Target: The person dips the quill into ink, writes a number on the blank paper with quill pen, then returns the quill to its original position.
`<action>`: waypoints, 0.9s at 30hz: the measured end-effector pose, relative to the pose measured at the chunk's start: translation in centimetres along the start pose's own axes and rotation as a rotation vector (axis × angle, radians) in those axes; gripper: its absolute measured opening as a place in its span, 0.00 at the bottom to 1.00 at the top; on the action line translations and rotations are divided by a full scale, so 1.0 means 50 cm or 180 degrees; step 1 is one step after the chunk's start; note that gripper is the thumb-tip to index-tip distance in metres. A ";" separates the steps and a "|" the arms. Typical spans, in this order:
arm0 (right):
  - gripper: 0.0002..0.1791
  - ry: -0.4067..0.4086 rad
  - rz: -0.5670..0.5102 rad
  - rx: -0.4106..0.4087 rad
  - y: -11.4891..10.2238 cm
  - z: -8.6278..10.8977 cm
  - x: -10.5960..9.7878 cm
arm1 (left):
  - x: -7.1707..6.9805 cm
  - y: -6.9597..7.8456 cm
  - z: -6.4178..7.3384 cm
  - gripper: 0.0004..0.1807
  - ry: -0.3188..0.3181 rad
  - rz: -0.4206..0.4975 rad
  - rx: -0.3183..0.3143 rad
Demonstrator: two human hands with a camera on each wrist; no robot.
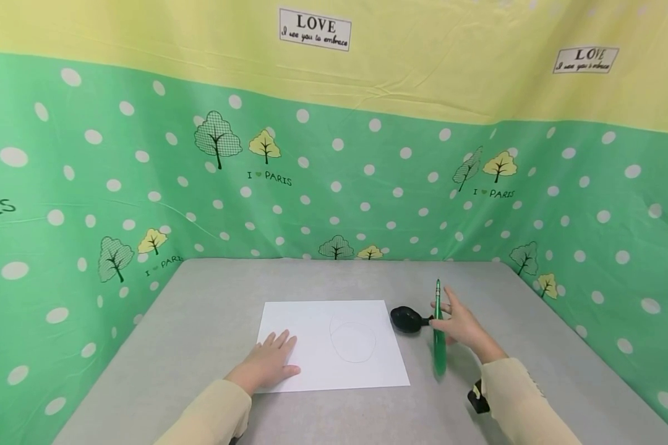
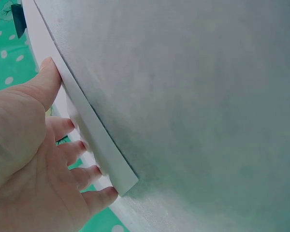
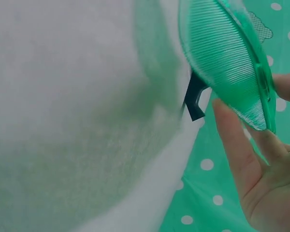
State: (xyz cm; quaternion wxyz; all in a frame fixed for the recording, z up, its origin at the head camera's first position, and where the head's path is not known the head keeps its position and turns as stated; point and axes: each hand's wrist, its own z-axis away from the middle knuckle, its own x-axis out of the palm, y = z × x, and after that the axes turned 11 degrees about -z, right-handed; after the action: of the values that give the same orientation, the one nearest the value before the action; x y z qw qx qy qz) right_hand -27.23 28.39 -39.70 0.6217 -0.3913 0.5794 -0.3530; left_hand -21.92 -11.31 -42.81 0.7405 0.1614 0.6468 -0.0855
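A white sheet of paper [image 1: 317,364] lies on the table with thin curved pencil-like lines on its right half. My left hand [image 1: 269,361] rests on the paper's left side, fingers spread; in the left wrist view the hand [image 2: 43,154] lies along the paper's edge [image 2: 104,150]. Right of the sheet, my right hand [image 1: 459,318] pinches a translucent green ribbed thing [image 1: 439,352], held on edge. In the right wrist view the green thing [image 3: 222,53] shows fine ridges and a thicker rim, and my fingers [image 3: 232,140] meet its lower end. Its exact kind is unclear.
A black rounded thing with a narrow neck [image 1: 406,319] lies between the paper and my right hand. Near my right sleeve sits a small black and yellow object [image 1: 477,398], partly hidden. Green and yellow printed curtains [image 1: 367,204] enclose the grey table [image 1: 217,290].
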 end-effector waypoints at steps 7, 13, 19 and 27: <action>0.31 0.0163 0.0351 0.0070 0.011 0.007 0.008 | 0.002 0.000 -0.001 0.35 -0.0001 0.0013 -0.0001; 0.22 0.0185 0.0588 0.0048 0.015 0.012 0.019 | -0.001 0.001 0.001 0.35 -0.0030 0.0027 0.0025; 0.19 0.0120 0.0803 0.0085 0.016 0.016 0.033 | -0.004 0.002 0.002 0.36 -0.0012 0.0028 -0.0007; 0.18 0.0054 0.0938 0.0131 0.017 0.020 0.042 | -0.003 0.001 0.001 0.36 -0.0014 0.0018 -0.0019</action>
State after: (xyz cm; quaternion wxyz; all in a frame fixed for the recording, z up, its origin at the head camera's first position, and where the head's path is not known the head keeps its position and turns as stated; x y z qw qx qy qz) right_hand -26.08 26.97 -41.39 0.6698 -0.2862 0.6284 -0.2730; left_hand -21.91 -11.30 -42.67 0.7426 0.1608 0.6450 -0.0818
